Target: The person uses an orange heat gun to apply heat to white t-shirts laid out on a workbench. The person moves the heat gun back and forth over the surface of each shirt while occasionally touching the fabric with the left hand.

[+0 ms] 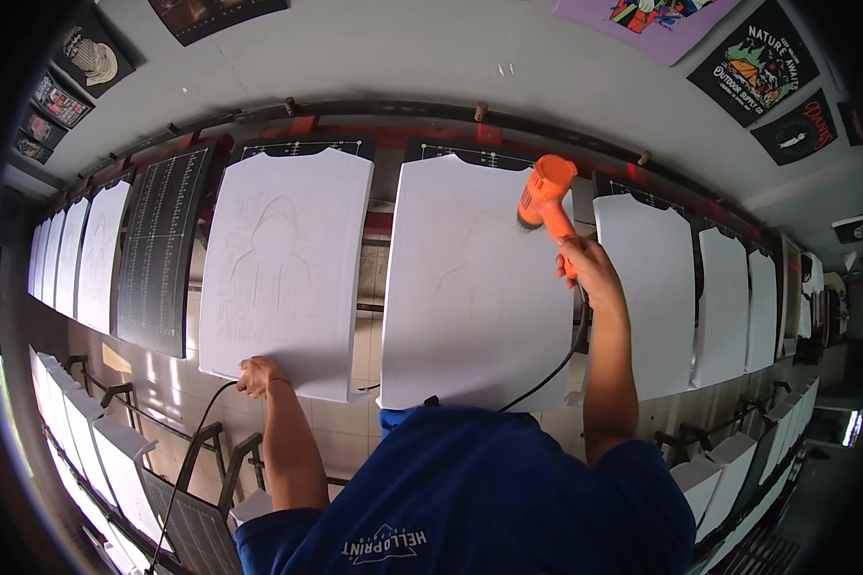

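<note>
Right hand (pixel 585 266) wrapped tight around the handle of an orange heat gun (pixel 545 196), nozzle aimed at the far right part of a white shirt (pixel 470 287) stretched flat on the middle board. Black cord (pixel 556 369) hanging from the grip toward the near side. Left hand (pixel 257 376) curled over the near edge of the neighbouring shirt (pixel 283 268) on the left, faint hooded figure printed there. Bare black gridded board (pixel 163 249) further left. More white shirts on boards (pixel 657 287) to the right. No containers in view.
</note>
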`<state>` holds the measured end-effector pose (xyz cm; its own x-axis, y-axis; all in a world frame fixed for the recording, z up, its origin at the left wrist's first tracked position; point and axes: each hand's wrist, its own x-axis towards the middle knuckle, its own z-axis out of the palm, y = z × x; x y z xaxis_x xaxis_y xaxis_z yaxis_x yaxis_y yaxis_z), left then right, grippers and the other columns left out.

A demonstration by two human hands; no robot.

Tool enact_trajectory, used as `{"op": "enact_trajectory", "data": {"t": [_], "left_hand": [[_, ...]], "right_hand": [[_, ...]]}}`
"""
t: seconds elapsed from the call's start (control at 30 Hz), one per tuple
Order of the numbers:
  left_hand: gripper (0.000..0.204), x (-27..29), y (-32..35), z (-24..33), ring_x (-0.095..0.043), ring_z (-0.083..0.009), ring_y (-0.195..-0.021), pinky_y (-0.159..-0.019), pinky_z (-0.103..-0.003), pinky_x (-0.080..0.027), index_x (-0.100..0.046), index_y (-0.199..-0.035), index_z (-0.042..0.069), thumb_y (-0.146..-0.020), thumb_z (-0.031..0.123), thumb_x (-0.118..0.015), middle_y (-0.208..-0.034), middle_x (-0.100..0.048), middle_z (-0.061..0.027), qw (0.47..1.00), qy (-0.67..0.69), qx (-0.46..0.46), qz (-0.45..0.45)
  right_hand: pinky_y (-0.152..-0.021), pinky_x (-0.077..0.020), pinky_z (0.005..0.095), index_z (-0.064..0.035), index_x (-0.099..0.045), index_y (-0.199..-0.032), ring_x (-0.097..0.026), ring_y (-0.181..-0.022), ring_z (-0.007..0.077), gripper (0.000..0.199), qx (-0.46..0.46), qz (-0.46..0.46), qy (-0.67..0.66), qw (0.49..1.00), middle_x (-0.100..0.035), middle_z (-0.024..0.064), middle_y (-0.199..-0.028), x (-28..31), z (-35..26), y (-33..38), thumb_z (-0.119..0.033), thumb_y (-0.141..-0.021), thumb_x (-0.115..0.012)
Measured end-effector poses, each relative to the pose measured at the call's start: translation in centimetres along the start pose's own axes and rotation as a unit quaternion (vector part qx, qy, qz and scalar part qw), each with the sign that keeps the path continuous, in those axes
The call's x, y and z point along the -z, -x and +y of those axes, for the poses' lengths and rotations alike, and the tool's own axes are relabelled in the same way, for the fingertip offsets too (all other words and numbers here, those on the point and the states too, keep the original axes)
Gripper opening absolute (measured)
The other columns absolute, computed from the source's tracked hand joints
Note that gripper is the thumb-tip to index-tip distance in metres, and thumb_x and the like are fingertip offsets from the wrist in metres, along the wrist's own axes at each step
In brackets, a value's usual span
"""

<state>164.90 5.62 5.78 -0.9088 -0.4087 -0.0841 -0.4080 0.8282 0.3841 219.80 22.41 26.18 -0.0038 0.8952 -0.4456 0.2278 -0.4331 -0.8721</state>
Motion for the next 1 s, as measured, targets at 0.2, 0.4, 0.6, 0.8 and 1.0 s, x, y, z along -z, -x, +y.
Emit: {"op": "enact_trajectory", "data": {"t": [0.2, 0.4, 0.6, 0.8, 1.0], "left_hand": [[0.057, -0.4, 0.0, 0.4, -0.056, -0.0399, -0.108, -0.087, -0.052, -0.049, -0.043, -0.119, -0.009, -0.094, 0.041, -0.035, -0.115, -0.054, -0.0275, 1.0, -0.001, -0.006, 0.018], [0.059, -1.4, -1.0, -0.1, -0.056, -0.0401, -0.108, -0.087, -0.051, -0.049, -0.043, -0.118, -0.01, -0.094, 0.043, -0.035, -0.114, -0.053, -0.0277, 1.0, -0.005, -0.015, 0.022], [0.062, -1.4, -0.6, 0.0, -0.056, -0.0408, -0.109, -0.089, -0.05, -0.049, -0.042, -0.121, -0.011, -0.093, 0.043, -0.035, -0.117, -0.052, -0.0287, 1.0, -0.006, 0.003, 0.014], [0.063, -1.2, -0.6, 0.1, -0.056, -0.0407, -0.11, -0.088, -0.051, -0.049, -0.041, -0.123, -0.01, -0.092, 0.045, -0.035, -0.119, -0.052, -0.028, 1.0, -0.017, 0.001, 0.014], [0.063, -0.7, -0.1, 0.2, -0.056, -0.0409, -0.11, -0.088, -0.051, -0.049, -0.04, -0.123, -0.011, -0.092, 0.044, -0.034, -0.119, -0.051, -0.0293, 1.0, -0.004, -0.003, 0.001]], "right_hand": [[-0.047, -0.0413, 0.0236, -0.0027, -0.059, -0.098, -0.057, -0.062, 0.0093, 0.034, 0.028, 0.007, -0.06, 0.998, -0.056, 0.0011, -0.073, -0.9, -0.1, -2.3, -0.036, -0.09, -0.062], [-0.046, -0.0402, 0.0238, -0.0045, -0.058, -0.093, -0.055, -0.061, 0.0091, 0.033, 0.014, 0.011, -0.037, 0.999, -0.056, 0.0005, -0.072, -0.6, 0.3, -2.4, -0.037, -0.089, -0.063], [-0.047, -0.0402, 0.0234, -0.0051, -0.058, -0.093, -0.056, -0.062, 0.009, 0.033, 0.016, 0.089, -0.043, 0.995, -0.056, 0.0, -0.071, 0.0, 0.8, -1.1, -0.037, -0.088, -0.064], [-0.047, -0.0407, 0.0231, -0.0053, -0.059, -0.094, -0.056, -0.061, 0.0093, 0.032, -0.001, 0.118, -0.081, 0.99, -0.056, -0.0001, -0.072, 1.7, 1.7, -1.6, -0.036, -0.088, -0.065], [-0.047, -0.0404, 0.0233, -0.0051, -0.058, -0.096, -0.055, -0.061, 0.0089, 0.032, -0.013, 0.034, -0.067, 0.997, -0.056, -0.0001, -0.072, 0.7, 1.0, 0.3, -0.036, -0.09, -0.062]]}}
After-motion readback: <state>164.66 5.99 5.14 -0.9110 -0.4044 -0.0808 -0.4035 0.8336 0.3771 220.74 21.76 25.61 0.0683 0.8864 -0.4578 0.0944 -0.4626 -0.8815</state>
